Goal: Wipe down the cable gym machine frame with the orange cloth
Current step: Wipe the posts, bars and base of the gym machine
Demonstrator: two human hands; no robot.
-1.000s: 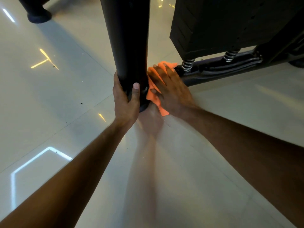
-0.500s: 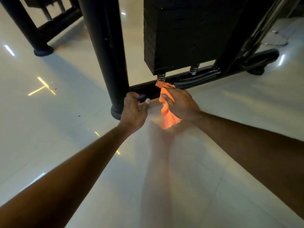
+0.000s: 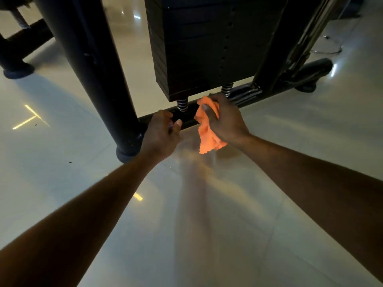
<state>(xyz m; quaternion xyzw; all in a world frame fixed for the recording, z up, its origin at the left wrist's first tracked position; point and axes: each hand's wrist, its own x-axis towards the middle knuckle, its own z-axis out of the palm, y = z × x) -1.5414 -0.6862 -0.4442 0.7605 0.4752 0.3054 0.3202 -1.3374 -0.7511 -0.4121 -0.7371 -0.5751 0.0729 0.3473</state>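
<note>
The black cable machine frame has a thick upright post point(image 3: 89, 65) on a round foot and a low base bar point(image 3: 269, 94) running right along the floor. My right hand point(image 3: 226, 121) grips the bunched orange cloth point(image 3: 207, 133) just in front of the base bar, and the cloth's tail hangs toward the floor. My left hand point(image 3: 162, 134) sits beside the foot of the post, its fingers curled over the near end of the base bar. Whether the cloth touches the bar is hidden by my hand.
The black weight stack point(image 3: 203, 44) rests on two coil springs point(image 3: 182, 104) above the base bar. A second black leg with a round foot point(image 3: 16, 69) stands at far left. Glossy pale floor tiles point(image 3: 228, 214) spread toward me.
My right hand left the post and carried the cloth right to the base bar under the weight stack. My left hand let go of the post and dropped onto the base bar.
</note>
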